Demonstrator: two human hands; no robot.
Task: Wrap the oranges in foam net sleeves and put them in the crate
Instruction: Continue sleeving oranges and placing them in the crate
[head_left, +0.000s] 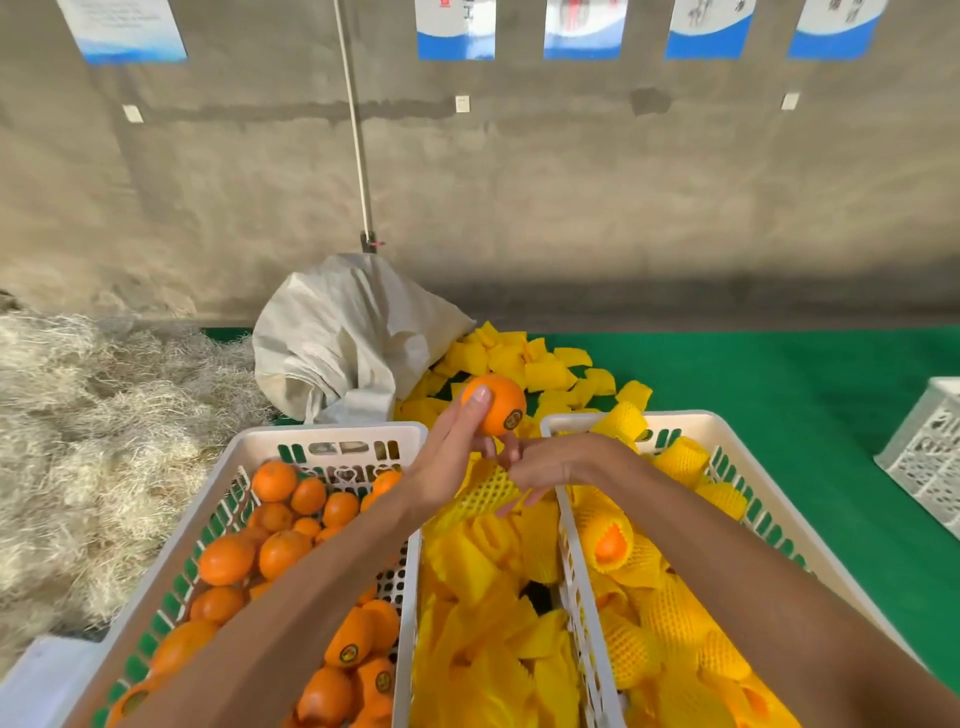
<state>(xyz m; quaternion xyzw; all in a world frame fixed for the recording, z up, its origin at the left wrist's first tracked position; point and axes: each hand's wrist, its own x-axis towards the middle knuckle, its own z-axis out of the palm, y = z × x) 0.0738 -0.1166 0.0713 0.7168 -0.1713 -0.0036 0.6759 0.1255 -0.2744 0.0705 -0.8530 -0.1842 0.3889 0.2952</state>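
Just nearer than the held orange (496, 405), the right hand (545, 467) pinches a yellow foam net sleeve (480, 496) — its long axis slanting up toward the fruit. The left hand (447, 457) grips that orange just beyond — above the sleeve's open end, between the two white crates.

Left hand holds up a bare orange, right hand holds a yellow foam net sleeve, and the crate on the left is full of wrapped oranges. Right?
Not quite. The head view shows the left crate holding bare oranges; the wrapped ones lie in the right crate. The left hand does hold the orange, the right hand the sleeve.
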